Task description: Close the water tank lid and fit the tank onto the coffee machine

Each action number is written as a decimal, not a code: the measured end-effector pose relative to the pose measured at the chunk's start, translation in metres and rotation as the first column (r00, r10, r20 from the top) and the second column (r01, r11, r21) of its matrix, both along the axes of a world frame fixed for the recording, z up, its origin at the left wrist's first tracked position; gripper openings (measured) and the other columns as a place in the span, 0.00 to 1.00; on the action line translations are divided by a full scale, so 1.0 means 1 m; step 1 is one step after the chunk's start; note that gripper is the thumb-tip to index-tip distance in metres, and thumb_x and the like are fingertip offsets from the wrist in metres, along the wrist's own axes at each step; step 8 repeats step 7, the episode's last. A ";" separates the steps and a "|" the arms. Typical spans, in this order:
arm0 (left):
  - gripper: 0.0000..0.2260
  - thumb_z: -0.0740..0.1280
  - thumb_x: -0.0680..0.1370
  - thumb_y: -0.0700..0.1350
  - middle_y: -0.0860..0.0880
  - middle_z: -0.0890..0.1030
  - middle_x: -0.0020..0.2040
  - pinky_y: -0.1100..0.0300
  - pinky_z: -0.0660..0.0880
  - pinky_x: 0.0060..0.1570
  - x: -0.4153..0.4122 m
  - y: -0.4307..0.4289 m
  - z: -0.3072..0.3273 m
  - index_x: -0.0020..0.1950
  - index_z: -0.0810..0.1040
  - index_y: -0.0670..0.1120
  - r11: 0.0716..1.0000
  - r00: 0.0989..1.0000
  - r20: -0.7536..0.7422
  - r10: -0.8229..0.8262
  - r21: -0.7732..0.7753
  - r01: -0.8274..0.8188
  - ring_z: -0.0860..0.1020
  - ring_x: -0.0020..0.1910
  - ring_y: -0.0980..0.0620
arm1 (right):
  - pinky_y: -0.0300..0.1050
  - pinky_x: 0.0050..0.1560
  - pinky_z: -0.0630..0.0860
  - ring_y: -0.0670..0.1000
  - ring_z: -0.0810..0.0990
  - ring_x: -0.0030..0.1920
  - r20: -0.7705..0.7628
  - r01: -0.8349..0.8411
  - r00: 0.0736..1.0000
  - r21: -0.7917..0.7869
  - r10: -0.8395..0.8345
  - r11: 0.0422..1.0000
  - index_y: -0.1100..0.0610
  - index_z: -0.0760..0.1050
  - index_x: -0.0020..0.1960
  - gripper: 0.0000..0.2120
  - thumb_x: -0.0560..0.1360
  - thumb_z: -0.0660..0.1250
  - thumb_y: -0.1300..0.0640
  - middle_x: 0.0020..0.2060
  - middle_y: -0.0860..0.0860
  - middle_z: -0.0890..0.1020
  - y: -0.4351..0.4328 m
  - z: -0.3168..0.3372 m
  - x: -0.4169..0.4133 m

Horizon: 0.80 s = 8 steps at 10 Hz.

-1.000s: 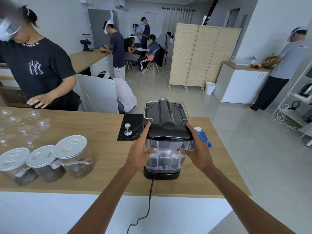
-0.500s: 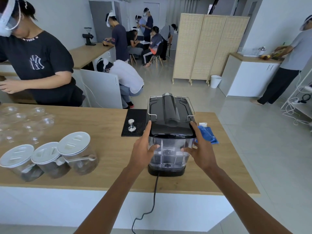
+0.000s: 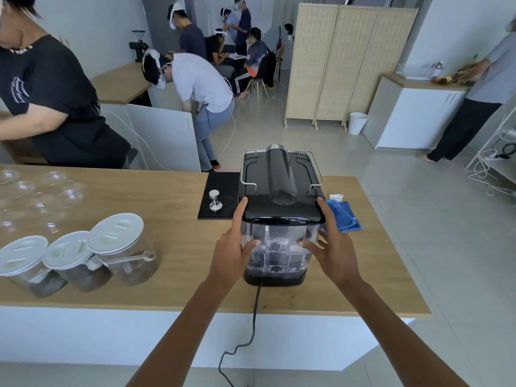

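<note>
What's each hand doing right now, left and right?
Left hand: closed on the left side of the water tank.
Right hand: closed on the tank's right side.

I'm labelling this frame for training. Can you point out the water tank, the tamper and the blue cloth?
water tank [image 3: 279, 247]: head view, clear front wall between the hands.
tamper [image 3: 215, 201]: head view, its metal stem, on the black mat.
blue cloth [image 3: 343, 215]: head view, middle of the folded fabric.
</note>
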State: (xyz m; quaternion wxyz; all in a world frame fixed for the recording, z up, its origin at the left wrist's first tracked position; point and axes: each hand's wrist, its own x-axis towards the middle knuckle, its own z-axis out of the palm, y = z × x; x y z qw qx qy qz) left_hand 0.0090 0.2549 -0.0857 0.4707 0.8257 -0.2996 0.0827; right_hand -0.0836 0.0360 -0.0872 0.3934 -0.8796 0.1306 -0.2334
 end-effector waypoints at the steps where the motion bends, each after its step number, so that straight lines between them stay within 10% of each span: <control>1: 0.38 0.69 0.78 0.50 0.42 0.75 0.33 0.59 0.69 0.26 0.003 0.001 -0.010 0.79 0.48 0.57 1.000 1.000 -0.028 -0.014 -0.015 0.013 0.70 0.25 0.50 | 0.47 0.54 0.82 0.50 0.82 0.56 0.001 -0.011 1.000 0.035 0.011 0.999 0.38 0.51 0.78 0.46 0.70 0.75 0.48 0.64 0.46 0.79 0.001 0.001 -0.001; 3: 0.40 0.69 0.76 0.53 0.53 0.70 0.41 0.67 0.61 0.36 0.006 0.004 -0.012 0.78 0.44 0.62 0.999 0.999 -0.028 -0.041 -0.012 0.041 0.65 0.39 0.54 | 0.50 0.58 0.80 0.47 0.79 0.61 0.034 0.005 0.999 0.076 -0.008 0.997 0.35 0.48 0.78 0.45 0.69 0.71 0.40 0.62 0.40 0.77 0.011 0.001 -0.009; 5: 0.40 0.68 0.77 0.53 0.56 0.74 0.45 0.73 0.66 0.32 0.002 0.005 -0.015 0.79 0.43 0.59 1.000 1.000 -0.009 0.008 0.004 -0.008 0.68 0.30 0.66 | 0.49 0.63 0.77 0.47 0.74 0.67 0.078 0.070 0.994 0.069 -0.075 0.995 0.36 0.47 0.78 0.43 0.73 0.71 0.46 0.69 0.46 0.75 0.015 -0.010 -0.011; 6: 0.36 0.63 0.78 0.57 0.41 0.81 0.60 0.68 0.77 0.34 -0.002 0.015 -0.032 0.80 0.48 0.52 0.999 0.999 0.004 0.045 0.003 -0.045 0.81 0.46 0.56 | 0.51 0.61 0.77 0.51 0.75 0.68 0.105 0.129 0.986 0.032 -0.131 0.991 0.40 0.46 0.79 0.41 0.76 0.68 0.45 0.71 0.49 0.73 0.011 -0.027 -0.015; 7: 0.39 0.55 0.73 0.71 0.50 0.69 0.74 0.51 0.76 0.57 0.001 0.029 -0.057 0.79 0.52 0.55 1.000 0.996 -0.087 -0.005 -0.006 0.004 0.75 0.65 0.45 | 0.53 0.58 0.79 0.54 0.77 0.66 0.075 0.163 0.984 0.021 -0.164 0.986 0.43 0.48 0.80 0.34 0.80 0.63 0.47 0.73 0.53 0.71 0.010 -0.047 -0.020; 8: 0.39 0.55 0.73 0.71 0.50 0.69 0.74 0.51 0.76 0.57 0.001 0.029 -0.057 0.79 0.52 0.55 1.000 0.996 -0.087 -0.005 -0.006 0.004 0.75 0.65 0.45 | 0.53 0.58 0.79 0.54 0.77 0.66 0.075 0.163 0.984 0.021 -0.164 0.986 0.43 0.48 0.80 0.34 0.80 0.63 0.47 0.73 0.53 0.71 0.010 -0.047 -0.020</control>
